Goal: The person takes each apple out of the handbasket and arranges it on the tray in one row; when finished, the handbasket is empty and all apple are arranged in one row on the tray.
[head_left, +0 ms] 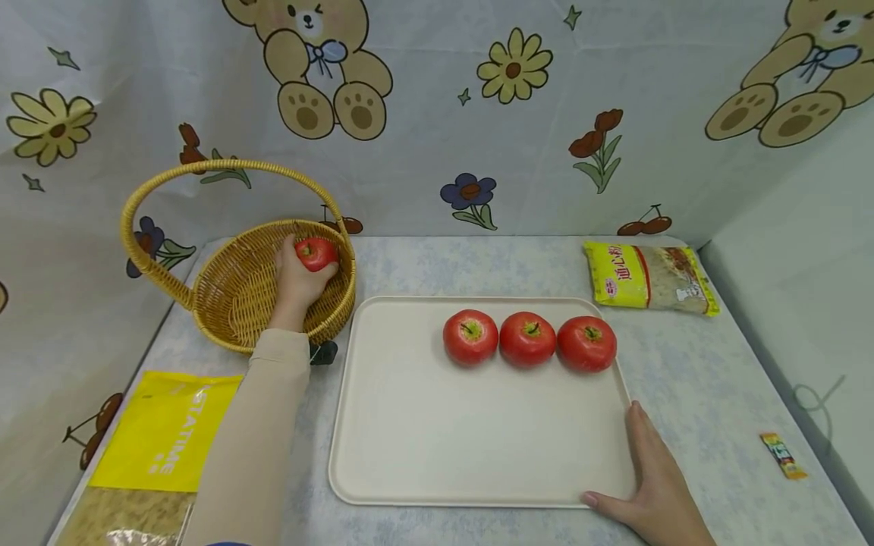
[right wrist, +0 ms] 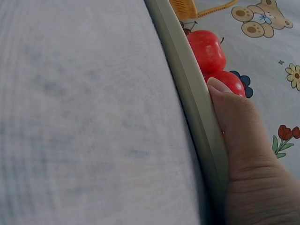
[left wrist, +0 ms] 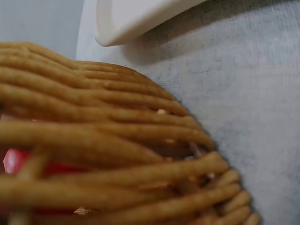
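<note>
My left hand [head_left: 298, 274] reaches down into the yellow woven basket [head_left: 235, 250] and holds a red apple [head_left: 316, 254] near its right inner wall. In the left wrist view the basket's weave [left wrist: 103, 103] fills the front, with red showing through the gaps. A row of three more apples, the left one [head_left: 470, 337], the middle one [head_left: 527, 339] and the right one [head_left: 586, 343], sits along the far right part of the white tray [head_left: 471, 440]. My right hand [head_left: 652, 478] rests at the tray's near right corner, its fingers extended along the side and thumb on the front rim.
A yellow pasta bag [head_left: 652, 277] lies at the back right. A small colourful packet [head_left: 783, 456] is near the right edge. At the front left, a yellow bag [head_left: 164, 432] lies partly under my left sleeve. A printed cloth [head_left: 423, 98] hangs behind the table.
</note>
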### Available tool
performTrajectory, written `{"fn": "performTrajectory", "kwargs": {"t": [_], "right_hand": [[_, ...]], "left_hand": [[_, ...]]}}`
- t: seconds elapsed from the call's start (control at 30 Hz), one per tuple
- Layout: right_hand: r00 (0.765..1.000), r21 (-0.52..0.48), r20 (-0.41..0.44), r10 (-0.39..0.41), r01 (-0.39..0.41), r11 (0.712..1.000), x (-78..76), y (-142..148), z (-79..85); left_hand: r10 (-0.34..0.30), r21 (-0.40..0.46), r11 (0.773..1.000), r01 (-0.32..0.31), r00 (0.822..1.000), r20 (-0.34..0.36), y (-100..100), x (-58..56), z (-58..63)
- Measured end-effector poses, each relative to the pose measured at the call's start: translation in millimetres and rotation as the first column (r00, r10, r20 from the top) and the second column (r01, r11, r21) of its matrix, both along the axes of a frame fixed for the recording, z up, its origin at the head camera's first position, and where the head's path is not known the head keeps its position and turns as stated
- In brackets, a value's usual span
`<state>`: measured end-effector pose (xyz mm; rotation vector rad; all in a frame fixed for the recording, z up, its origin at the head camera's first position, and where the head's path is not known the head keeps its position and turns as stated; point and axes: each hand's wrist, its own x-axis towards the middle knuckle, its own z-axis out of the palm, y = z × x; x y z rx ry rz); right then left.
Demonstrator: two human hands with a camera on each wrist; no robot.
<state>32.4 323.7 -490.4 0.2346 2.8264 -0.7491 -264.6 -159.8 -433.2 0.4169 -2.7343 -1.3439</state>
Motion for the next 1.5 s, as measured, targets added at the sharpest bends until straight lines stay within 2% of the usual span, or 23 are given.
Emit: {"fn": "performTrajectory", "kwargs": {"t": [0.17,0.3,0.43,0.57,0.7,0.9,1.03,1.13,1.27,1.33,1.5], "right_hand": [[1.0,0.008,0.011,-0.001,0.001,1.0,0.1,-1.2,1.5],[1.0,-0.001,0.0,0.003,-0.003,1.0,-0.1,-1.7,1.9],[1.0,-0.005,0.011,-0.005,0.005,1.0,-0.2,-2.8,0.2],[0.999,0.011,0.032,-0.011,0.011,1.0,0.4,-4.0,-1.5],[1.0,0.012,0.021,-0.006,0.006,1.0,0.5,-3.7,-1.6],[1.0,-0.003,-0.004,-0.002,0.002,1.0,0.4,-2.2,-1.2],[1.0,0.002,-0.01,-0.002,0.002,1.0,0.6,-1.3,-1.2],[1.0,-0.002,-0.021,0.005,-0.005,1.0,0.9,-1.5,-1.5],[0.999,-0.012,-0.045,0.007,-0.008,1.0,1.6,-2.6,-1.5],[0.998,-0.011,-0.055,0.007,-0.008,1.0,2.1,-2.6,-1.2],[0.999,-0.004,-0.046,0.004,-0.005,1.0,1.4,-2.1,-0.2]], "left_hand": [[0.002,-0.017,1.0,-0.001,1.0,0.029,-3.0,-0.5,-2.5],[-0.004,0.012,1.0,0.004,1.0,-0.009,-3.5,-0.4,-1.8],[0.018,0.032,0.999,-0.017,0.999,-0.038,-2.5,4.1,4.5],[0.042,0.006,0.999,-0.042,0.998,-0.04,0.0,15.4,15.4],[0.025,0.004,1.0,-0.025,0.998,-0.065,5.5,34.5,32.5],[-0.047,0.017,0.999,0.05,0.991,-0.129,19.8,74.5,60.7],[-0.101,0.025,0.994,0.107,0.977,-0.187,37.6,103.6,71.8],[-0.159,0.037,0.985,0.17,0.967,-0.199,52.2,122.0,76.2],[-0.269,0.029,0.96,0.277,0.949,-0.165,69.5,134.6,72.0],[-0.313,0.015,0.948,0.318,0.94,-0.139,77.2,136.5,64.8],[-0.371,0.0,0.928,0.372,0.926,-0.07,93.0,136.8,41.8]]}}
